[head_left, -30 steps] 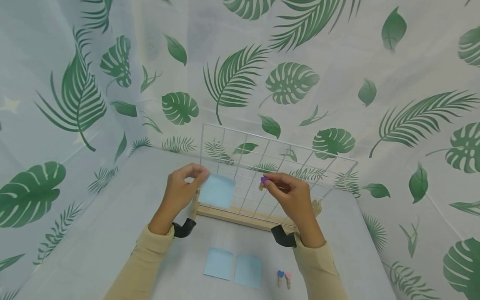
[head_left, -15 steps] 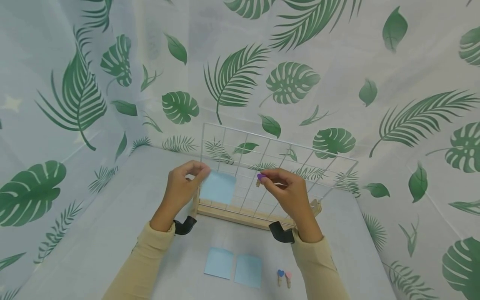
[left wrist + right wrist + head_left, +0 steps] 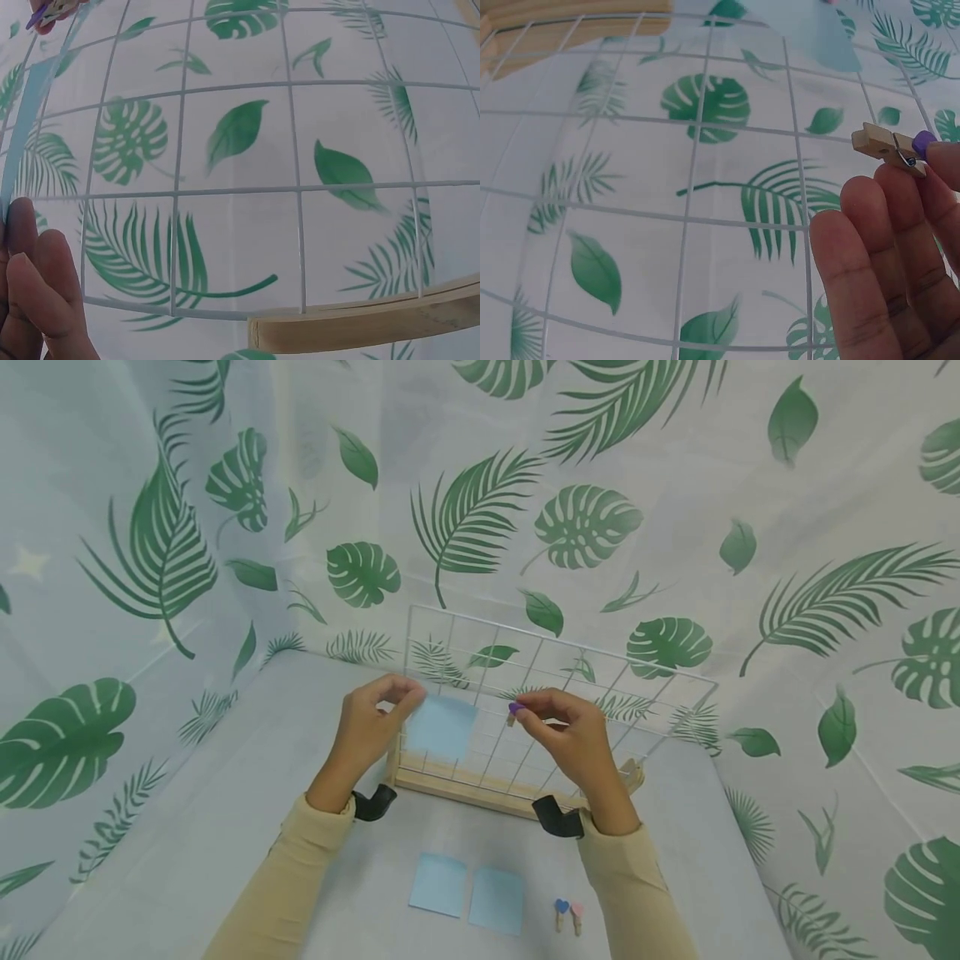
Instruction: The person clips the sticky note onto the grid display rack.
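Observation:
My left hand (image 3: pixel 371 727) pinches the upper left corner of a light blue paper sheet (image 3: pixel 442 727), which hangs in front of the left part of a white wire grid (image 3: pixel 540 639). In the left wrist view the paper (image 3: pixel 26 120) shows almost edge-on. Between the thumb and index finger of my right hand (image 3: pixel 573 735) is a small wooden clothespin with a purple heart. Its wooden end (image 3: pixel 881 142) points away from the fingertips in the right wrist view, and its jaws look closed. The clothespin is a short way right of the paper, apart from it.
The grid stands in a wooden base (image 3: pixel 465 792) on a white surface. Nearer lie two light blue sheets (image 3: pixel 437 885), side by side. To their right are two clothespins, one with a blue heart (image 3: pixel 561 907), one with a pink heart (image 3: pixel 577 910). A leaf-patterned curtain (image 3: pixel 465 468) hangs behind.
The left hand has shifted slightly up and right, carrying the paper sheet. My right hand has moved a little left and up with the clothespin, so it is closer to the paper.

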The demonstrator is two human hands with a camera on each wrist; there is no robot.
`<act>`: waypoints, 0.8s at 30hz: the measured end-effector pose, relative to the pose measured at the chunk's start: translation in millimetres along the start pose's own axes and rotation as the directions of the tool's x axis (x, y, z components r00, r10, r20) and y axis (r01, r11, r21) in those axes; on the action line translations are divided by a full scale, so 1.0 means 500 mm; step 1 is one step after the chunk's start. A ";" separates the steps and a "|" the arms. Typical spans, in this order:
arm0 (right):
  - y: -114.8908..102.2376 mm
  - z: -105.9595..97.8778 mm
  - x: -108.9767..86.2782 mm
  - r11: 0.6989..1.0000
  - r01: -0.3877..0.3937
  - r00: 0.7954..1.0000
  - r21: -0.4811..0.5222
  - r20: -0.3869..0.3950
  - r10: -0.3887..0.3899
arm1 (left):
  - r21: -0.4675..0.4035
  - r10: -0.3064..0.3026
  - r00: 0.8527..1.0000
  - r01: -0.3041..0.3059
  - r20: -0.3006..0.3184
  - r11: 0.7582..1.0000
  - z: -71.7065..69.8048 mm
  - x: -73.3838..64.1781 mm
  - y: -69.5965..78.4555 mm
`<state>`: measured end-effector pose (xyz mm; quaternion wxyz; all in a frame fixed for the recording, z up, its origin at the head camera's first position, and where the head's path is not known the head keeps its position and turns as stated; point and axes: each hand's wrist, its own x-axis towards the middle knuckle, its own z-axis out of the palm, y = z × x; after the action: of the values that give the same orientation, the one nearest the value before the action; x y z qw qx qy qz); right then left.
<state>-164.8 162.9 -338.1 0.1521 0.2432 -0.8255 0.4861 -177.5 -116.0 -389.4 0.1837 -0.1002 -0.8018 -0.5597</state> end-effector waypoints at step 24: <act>-0.018 0.019 0.031 0.999 -0.007 0.999 -0.037 0.039 0.008 | -0.079 0.071 0.997 -0.069 0.018 0.994 0.013 0.025 0.006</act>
<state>-173.1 146.9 -328.6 0.1387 0.2466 -0.8379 0.4668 -188.9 -109.5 -383.9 0.1910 -0.1412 -0.7771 -0.5828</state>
